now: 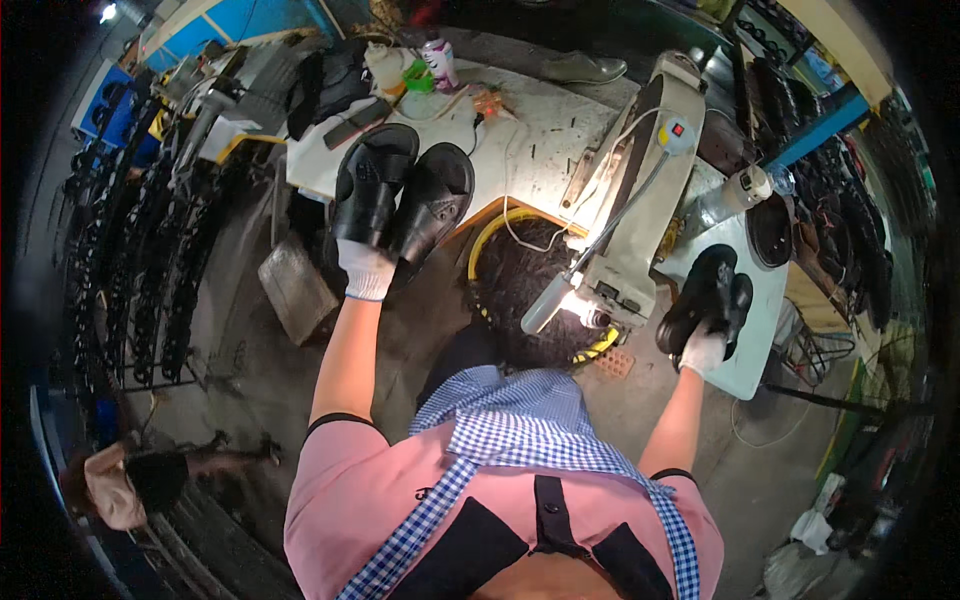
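Head view only: left hand (pixel 366 268), white-gloved, is at the near end of two black strap sandals, outer sandal (pixel 374 205) and inner sandal (pixel 438 205); looks gripped, though the fingers themselves are hidden behind the footwear. Both lie straight ahead of the wrist: outer one's long axis runs nearly in line with the forearm, inner one tilts more to the right, the two overlapping toward the glove. They sit at the front edge of the white workbench (pixel 545 115); contact with it unclear. Right hand (pixel 704 348), also gloved, is at the near end of a black sandal pair (pixel 696 298), long axes pointing away and leaning right, over the left edge of the pale green table (pixel 745 355). Can't tell whether those fingers are closed or just resting there. Key relation: the beige machine arm (pixel 668 160) with its lit lamp (pixel 548 303) stands between the two pairs, above the yellow-rimmed round bin (pixel 478 245). Right hand is clearly nearer the lamp's machine head; left is well apart, across the bin.
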`<state>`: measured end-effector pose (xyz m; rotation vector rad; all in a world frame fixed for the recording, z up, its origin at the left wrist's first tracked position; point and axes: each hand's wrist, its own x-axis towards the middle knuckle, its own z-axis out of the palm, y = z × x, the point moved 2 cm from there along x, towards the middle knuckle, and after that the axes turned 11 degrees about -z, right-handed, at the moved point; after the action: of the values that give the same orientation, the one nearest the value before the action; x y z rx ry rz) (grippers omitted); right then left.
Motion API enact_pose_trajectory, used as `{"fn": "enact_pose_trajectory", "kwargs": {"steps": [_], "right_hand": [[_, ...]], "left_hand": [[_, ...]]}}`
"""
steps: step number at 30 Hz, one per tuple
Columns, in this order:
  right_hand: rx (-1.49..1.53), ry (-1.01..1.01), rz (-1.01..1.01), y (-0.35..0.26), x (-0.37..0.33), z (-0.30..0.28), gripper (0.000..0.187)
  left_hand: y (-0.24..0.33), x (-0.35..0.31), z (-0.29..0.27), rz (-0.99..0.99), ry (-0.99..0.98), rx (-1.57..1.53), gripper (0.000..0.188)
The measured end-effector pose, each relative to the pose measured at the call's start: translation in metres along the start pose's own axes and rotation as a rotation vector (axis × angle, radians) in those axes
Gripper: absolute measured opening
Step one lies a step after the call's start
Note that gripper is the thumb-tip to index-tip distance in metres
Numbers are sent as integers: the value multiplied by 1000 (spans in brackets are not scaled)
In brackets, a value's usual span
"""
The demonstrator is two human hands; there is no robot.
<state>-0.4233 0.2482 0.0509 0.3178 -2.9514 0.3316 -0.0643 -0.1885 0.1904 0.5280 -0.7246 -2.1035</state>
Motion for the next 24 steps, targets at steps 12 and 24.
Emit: {"fn": "enact_pose_trajectory", "kwargs": {"steps": [12,24], "right_hand": [[-34,-335,-365,-42,-194,-9,33],[247,-741,-790,-369,-305,33,39]], "left_hand": [[106,-91,-37,60,132,17,50],[231,-208,-256,128,809,1384,50]]}}
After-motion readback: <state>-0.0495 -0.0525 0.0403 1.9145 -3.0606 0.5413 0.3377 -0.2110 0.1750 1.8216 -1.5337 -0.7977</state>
